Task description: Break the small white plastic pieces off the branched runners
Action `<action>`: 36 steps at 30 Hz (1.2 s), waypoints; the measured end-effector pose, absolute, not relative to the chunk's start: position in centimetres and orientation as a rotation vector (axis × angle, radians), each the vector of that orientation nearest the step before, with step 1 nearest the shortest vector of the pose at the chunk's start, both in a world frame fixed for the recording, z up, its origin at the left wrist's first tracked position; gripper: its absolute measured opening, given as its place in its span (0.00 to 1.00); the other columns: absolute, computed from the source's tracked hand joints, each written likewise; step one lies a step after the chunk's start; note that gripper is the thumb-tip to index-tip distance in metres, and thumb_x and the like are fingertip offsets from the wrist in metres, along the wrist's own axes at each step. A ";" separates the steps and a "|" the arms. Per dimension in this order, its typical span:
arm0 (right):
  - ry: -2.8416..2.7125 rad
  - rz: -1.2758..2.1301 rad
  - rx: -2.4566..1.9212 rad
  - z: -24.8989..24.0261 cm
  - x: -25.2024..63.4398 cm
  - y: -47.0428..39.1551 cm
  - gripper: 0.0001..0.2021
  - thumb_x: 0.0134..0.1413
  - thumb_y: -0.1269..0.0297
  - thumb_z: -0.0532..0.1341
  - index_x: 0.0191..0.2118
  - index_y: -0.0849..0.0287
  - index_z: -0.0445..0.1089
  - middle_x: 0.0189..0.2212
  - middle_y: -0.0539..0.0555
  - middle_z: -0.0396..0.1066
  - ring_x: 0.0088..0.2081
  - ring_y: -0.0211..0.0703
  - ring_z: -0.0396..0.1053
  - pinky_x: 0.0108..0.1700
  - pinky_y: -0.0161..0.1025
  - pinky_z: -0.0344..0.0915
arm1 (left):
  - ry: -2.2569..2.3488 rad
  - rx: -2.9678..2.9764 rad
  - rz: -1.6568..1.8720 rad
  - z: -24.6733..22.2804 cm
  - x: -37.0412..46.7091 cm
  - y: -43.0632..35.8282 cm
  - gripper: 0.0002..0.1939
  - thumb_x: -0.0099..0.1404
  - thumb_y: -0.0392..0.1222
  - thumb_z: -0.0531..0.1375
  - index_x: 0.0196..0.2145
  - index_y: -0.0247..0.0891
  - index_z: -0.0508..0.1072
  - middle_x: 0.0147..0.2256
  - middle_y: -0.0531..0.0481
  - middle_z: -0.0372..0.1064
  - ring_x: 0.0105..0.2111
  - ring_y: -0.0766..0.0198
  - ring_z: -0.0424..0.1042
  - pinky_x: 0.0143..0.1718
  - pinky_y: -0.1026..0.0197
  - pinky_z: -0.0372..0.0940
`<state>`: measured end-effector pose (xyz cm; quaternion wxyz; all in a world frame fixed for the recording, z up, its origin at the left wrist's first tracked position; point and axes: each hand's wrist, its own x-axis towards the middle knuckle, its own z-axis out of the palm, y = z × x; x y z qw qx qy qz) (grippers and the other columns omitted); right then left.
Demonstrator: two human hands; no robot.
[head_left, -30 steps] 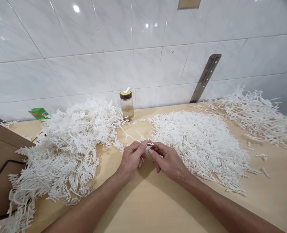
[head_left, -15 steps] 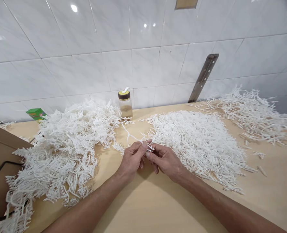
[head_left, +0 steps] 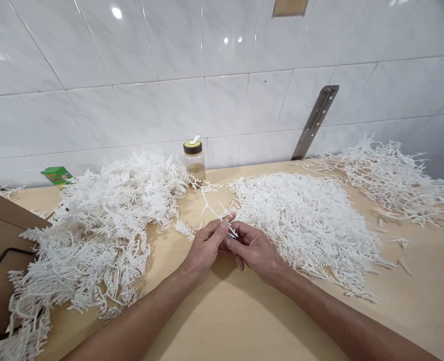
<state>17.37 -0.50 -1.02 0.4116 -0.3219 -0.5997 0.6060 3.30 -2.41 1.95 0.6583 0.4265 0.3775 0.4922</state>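
A thin white branched piece rises from between my hands toward the jar. My left hand pinches it between thumb and fingers. Right beside, my right hand has its thumb and fingers closed at the piece's lower end, the fingertips of both hands nearly touching. To the left lies a large heap of white branched pieces. On the right, close to my right hand, a flatter pile of short white pieces spreads over the table.
A jar with a dark and yellow lid stands by the tiled wall. A green box sits behind the left heap, a cardboard box at far left. More bare white branches lie at back right, near a metal bracket.
The branched piece in my hands has turned, its upper part now further right and spread in front of the jar. My hands have hardly moved.
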 end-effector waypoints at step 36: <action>-1.730 1.125 -1.166 0.8 18.3 -0.8 0.08 0.57 0.63 0.57 0.28 0.57 0.65 0.18 0.44 0.61 0.17 0.32 0.59 0.20 0.31 0.59 | 1.200 1.144 1.104 1.6 2.2 -1.7 0.23 0.56 0.59 0.66 0.23 0.37 0.65 0.17 0.59 0.56 0.18 0.73 0.53 0.19 0.67 0.50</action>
